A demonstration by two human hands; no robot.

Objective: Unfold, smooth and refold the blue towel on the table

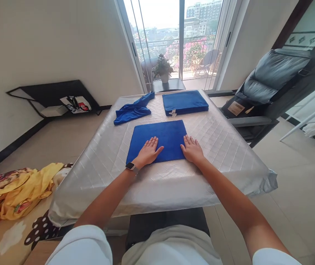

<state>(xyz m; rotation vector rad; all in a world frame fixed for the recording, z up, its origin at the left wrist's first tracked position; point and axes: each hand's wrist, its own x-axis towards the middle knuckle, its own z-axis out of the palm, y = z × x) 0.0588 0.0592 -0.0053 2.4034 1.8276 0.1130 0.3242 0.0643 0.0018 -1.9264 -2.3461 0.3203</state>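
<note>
A flat blue cloth (160, 132), roughly rectangular, lies on the silvery covered table (223, 147) in front of me. My left hand (148, 151) rests flat on its lower middle, fingers stretched out, with a watch on the wrist. At the cloth's right edge, my right hand (193, 148) lies palm down with its fingers extended. Beyond them sits a neat stack of folded blue cloths (186, 101) with a white tag hanging at its front corner. To the stack's left, a crumpled blue cloth (135, 108) is spread loosely.
A dark reclining chair (273, 84) stands along the table's right side. Yellow and red fabrics (22, 191) are heaped on a patterned bed at the lower left. Behind the table, a potted plant (163, 68) sits before the glass sliding door. A black rack (55, 94) is by the left wall.
</note>
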